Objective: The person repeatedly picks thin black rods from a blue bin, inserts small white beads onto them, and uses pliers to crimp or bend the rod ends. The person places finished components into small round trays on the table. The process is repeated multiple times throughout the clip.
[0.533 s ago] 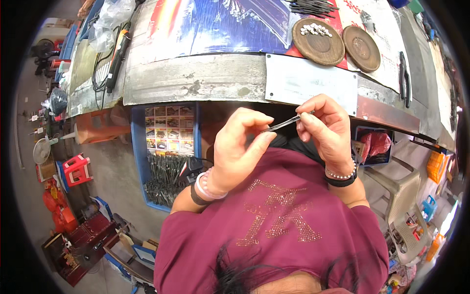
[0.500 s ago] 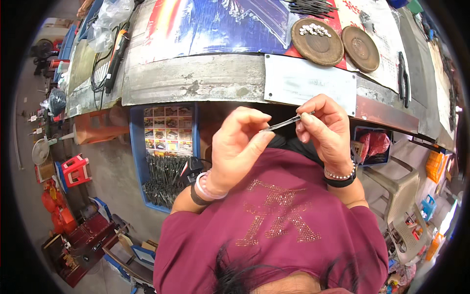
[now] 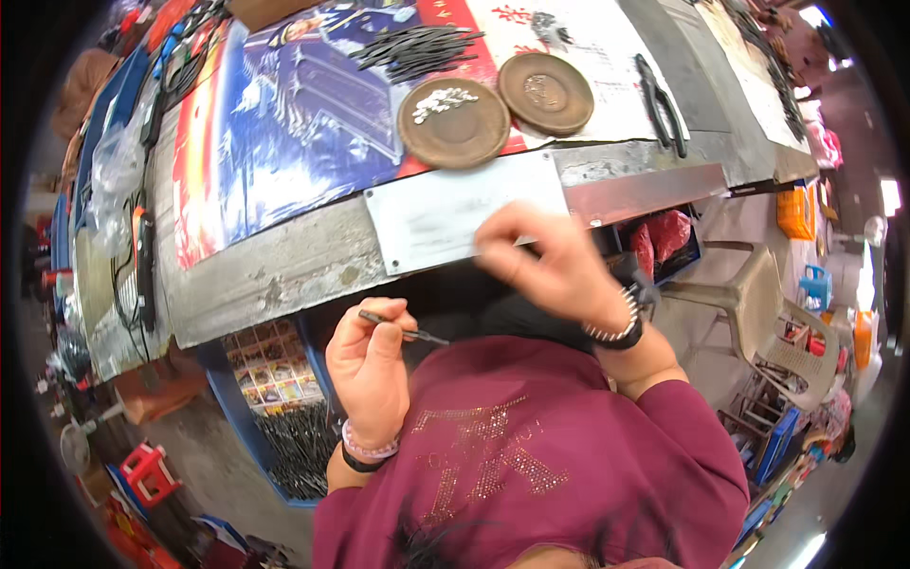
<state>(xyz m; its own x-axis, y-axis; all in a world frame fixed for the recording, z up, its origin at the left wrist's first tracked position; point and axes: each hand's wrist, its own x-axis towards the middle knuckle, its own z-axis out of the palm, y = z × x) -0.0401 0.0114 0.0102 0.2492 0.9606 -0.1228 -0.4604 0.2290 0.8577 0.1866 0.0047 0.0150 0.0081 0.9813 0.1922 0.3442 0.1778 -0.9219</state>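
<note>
My left hand [image 3: 368, 356] is closed, pinching a thin dark rod [image 3: 424, 336] between thumb and fingers. The rod's slim end points right, over my lap. My right hand [image 3: 550, 261] is raised in front of the near edge of the bench, by the white sheet [image 3: 427, 223] fixed there. Its fingers are curled and smeared by motion, so whether it grips anything does not show. Beyond it on the bench are a round brown dish [image 3: 464, 137] with small silvery-white pieces [image 3: 444, 101] and a second brown dish [image 3: 553, 109] with a few small bits.
Many black rods [image 3: 417, 49] lie in a pile behind the dishes, and black-handled pliers [image 3: 659, 104] rest to the right. Below the bench at left, a blue crate [image 3: 232, 412] holds more dark rods. A beige plastic chair [image 3: 758, 294] stands at right.
My right hand has let go of the rod and moved away from it toward the bench. My left hand now holds the rod alone, lower and further left. The view has shifted right.
</note>
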